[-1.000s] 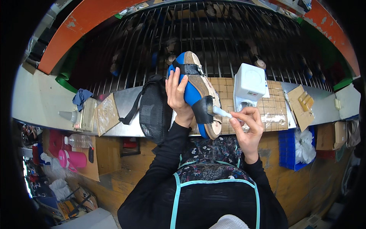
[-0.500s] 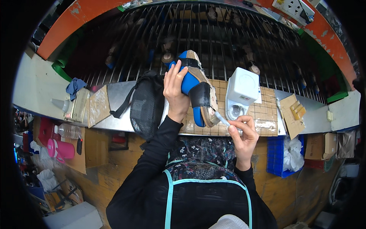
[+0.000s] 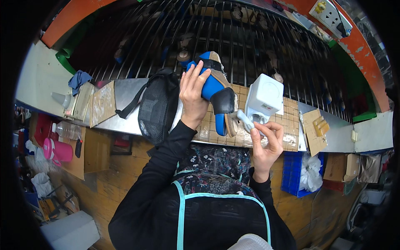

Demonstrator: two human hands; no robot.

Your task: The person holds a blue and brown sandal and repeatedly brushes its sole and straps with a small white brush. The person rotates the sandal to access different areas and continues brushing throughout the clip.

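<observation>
A sandal is gripped by the left hand (sole turned rightward, seemingly for access), a brush-like tool pinched by the right hand.

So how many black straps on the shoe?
2: the far strap and the wider near strap. The left hand covers part of the shoe, so more may be hidden.

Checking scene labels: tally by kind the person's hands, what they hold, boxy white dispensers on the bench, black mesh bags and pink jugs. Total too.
Hands: 2 (left hand, right hand)
Held shoe: 1
Held pale tool: 1
Boxy white dispenser: 1
Black mesh bag: 1
Pink jug: 1
Total: 7
</observation>
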